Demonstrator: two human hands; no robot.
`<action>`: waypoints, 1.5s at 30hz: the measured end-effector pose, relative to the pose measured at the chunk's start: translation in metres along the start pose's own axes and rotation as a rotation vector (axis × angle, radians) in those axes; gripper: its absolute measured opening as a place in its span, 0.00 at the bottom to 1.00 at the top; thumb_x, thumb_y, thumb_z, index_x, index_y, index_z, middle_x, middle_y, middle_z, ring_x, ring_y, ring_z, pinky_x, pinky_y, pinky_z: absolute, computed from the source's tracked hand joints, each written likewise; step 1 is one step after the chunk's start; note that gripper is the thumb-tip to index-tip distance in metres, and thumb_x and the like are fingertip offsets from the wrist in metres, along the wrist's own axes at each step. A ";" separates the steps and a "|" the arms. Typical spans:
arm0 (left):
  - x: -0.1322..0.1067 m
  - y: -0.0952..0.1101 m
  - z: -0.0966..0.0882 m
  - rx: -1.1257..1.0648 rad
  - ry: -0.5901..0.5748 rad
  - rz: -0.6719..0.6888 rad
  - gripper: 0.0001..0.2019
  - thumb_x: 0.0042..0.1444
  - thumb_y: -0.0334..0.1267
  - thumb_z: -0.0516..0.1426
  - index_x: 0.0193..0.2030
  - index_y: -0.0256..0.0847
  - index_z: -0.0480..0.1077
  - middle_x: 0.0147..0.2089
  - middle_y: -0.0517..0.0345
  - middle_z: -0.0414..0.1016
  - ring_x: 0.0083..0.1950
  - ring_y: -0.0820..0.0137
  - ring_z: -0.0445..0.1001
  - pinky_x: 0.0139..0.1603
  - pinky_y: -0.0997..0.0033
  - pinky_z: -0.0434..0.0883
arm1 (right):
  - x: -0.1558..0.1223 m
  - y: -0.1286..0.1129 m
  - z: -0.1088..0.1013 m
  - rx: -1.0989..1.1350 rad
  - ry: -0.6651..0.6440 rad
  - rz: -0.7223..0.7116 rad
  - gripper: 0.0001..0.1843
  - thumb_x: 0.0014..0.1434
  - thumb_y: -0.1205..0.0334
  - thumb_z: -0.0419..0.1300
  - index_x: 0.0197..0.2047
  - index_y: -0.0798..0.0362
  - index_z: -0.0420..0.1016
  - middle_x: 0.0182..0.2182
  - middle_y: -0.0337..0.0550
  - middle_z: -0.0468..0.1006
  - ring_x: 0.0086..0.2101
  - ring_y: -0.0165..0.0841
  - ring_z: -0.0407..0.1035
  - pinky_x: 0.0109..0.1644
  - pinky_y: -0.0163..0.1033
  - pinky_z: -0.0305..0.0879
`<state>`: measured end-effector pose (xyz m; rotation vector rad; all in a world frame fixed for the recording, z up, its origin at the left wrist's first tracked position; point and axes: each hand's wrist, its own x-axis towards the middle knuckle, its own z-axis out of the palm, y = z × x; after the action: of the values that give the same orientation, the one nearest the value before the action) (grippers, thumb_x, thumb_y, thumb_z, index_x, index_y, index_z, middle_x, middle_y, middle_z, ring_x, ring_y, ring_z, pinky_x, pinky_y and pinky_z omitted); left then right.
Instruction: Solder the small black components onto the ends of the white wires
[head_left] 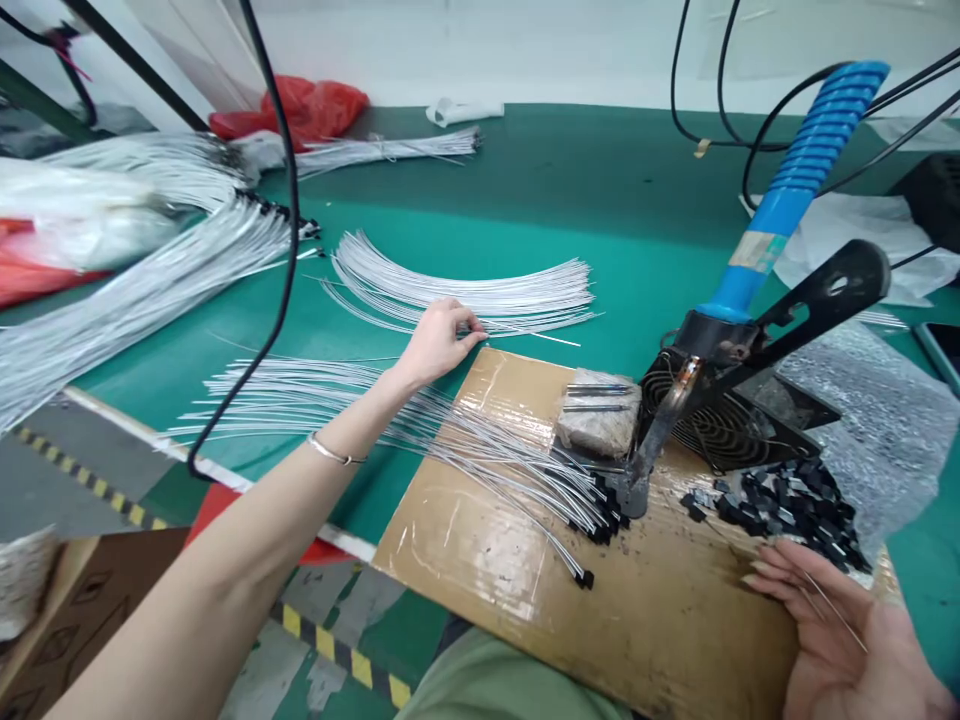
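My left hand (444, 342) is closed in a pinch on a thin white wire (547, 338) at the near edge of a curved bundle of white wires (465, 290) on the green table. Below that forearm, more white wires (487, 455) lie across a cardboard sheet (480, 560), their right ends fitted with black connectors (600, 515). Low on the right, my right hand (840, 630) is palm up, its fingers curled around a thin metal tool (836, 610) like tweezers. Its tip points toward a heap of small black and silver connector pieces (795, 510).
A blue-sleeved tool on a black stand (787, 200) rises at the right, above a black round-grilled fan (712, 410). Left of it sits a pale block with metal bits (600, 410). A black cable (289, 200) hangs at left before large wire bundles (165, 280). Bubble wrap (877, 400) lies right.
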<state>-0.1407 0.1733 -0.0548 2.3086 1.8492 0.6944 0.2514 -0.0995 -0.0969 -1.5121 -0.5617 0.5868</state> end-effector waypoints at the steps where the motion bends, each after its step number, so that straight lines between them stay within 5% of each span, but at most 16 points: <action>1: 0.002 0.000 0.001 -0.008 -0.006 0.023 0.06 0.59 0.33 0.67 0.31 0.42 0.77 0.37 0.54 0.75 0.48 0.54 0.75 0.56 0.54 0.72 | 0.002 0.002 -0.002 0.020 0.015 0.024 0.28 0.61 0.35 0.66 0.33 0.55 0.84 0.33 0.55 0.87 0.30 0.44 0.81 0.28 0.50 0.80; 12: 0.021 0.037 0.021 -0.066 -0.029 0.207 0.05 0.68 0.32 0.59 0.41 0.41 0.77 0.39 0.52 0.82 0.42 0.58 0.77 0.50 0.58 0.72 | -0.011 -0.009 0.007 0.048 -0.013 -0.019 0.22 0.59 0.44 0.73 0.31 0.58 0.86 0.33 0.55 0.88 0.28 0.41 0.82 0.30 0.46 0.83; 18: 0.029 0.062 0.043 -0.069 -0.097 0.260 0.05 0.67 0.31 0.63 0.38 0.41 0.80 0.41 0.50 0.83 0.50 0.55 0.80 0.60 0.51 0.72 | -0.016 -0.013 0.012 0.012 0.026 -0.031 0.21 0.59 0.45 0.75 0.32 0.57 0.87 0.33 0.52 0.89 0.29 0.41 0.82 0.33 0.45 0.81; 21: 0.028 0.062 0.050 -0.061 -0.123 0.236 0.05 0.70 0.36 0.64 0.46 0.38 0.80 0.48 0.49 0.83 0.52 0.57 0.81 0.58 0.50 0.77 | -0.022 -0.018 0.015 -0.078 0.022 -0.003 0.20 0.63 0.45 0.72 0.36 0.57 0.87 0.33 0.48 0.89 0.31 0.37 0.81 0.39 0.41 0.79; 24: 0.028 0.060 0.054 -0.066 -0.139 0.210 0.16 0.73 0.44 0.63 0.61 0.38 0.76 0.59 0.48 0.80 0.54 0.59 0.82 0.55 0.51 0.82 | -0.027 -0.023 0.017 -0.173 0.023 0.037 0.22 0.65 0.43 0.70 0.38 0.56 0.86 0.34 0.45 0.89 0.34 0.35 0.80 0.45 0.38 0.77; 26: 0.027 0.060 0.054 -0.079 -0.133 0.207 0.15 0.72 0.43 0.64 0.60 0.38 0.76 0.59 0.47 0.80 0.55 0.58 0.82 0.56 0.50 0.81 | -0.029 -0.026 0.016 -0.226 0.029 0.058 0.24 0.65 0.40 0.70 0.37 0.56 0.86 0.34 0.44 0.89 0.34 0.34 0.80 0.47 0.38 0.76; 29: 0.026 0.064 0.050 -0.123 -0.085 0.207 0.03 0.70 0.34 0.62 0.43 0.38 0.77 0.49 0.46 0.82 0.55 0.54 0.79 0.62 0.46 0.75 | -0.028 -0.027 0.015 -0.299 0.014 0.070 0.27 0.64 0.37 0.69 0.38 0.56 0.87 0.35 0.45 0.89 0.34 0.36 0.82 0.48 0.39 0.78; 33: 0.028 0.069 0.035 -0.232 0.019 0.167 0.07 0.68 0.30 0.59 0.37 0.42 0.69 0.47 0.46 0.81 0.55 0.53 0.76 0.64 0.48 0.70 | -0.025 -0.025 0.011 -0.344 -0.013 0.101 0.30 0.64 0.34 0.68 0.39 0.56 0.88 0.37 0.47 0.90 0.36 0.38 0.83 0.51 0.41 0.78; 40: 0.022 0.078 0.004 -0.528 0.039 0.047 0.07 0.68 0.31 0.57 0.39 0.45 0.64 0.31 0.59 0.80 0.30 0.69 0.79 0.35 0.68 0.75 | -0.025 -0.023 0.012 -0.367 -0.004 0.077 0.31 0.62 0.32 0.68 0.38 0.56 0.88 0.36 0.47 0.90 0.36 0.39 0.82 0.53 0.43 0.77; 45: -0.003 0.089 -0.013 -0.652 0.015 0.002 0.04 0.65 0.35 0.61 0.38 0.41 0.71 0.24 0.61 0.79 0.21 0.73 0.72 0.25 0.72 0.70 | -0.026 -0.027 0.014 -0.383 0.003 0.106 0.31 0.60 0.31 0.69 0.38 0.54 0.89 0.36 0.46 0.90 0.37 0.40 0.83 0.55 0.43 0.76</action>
<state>-0.0669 0.1455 -0.0122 1.8739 1.3418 1.1125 0.2234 -0.1060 -0.0697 -1.9131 -0.6187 0.5791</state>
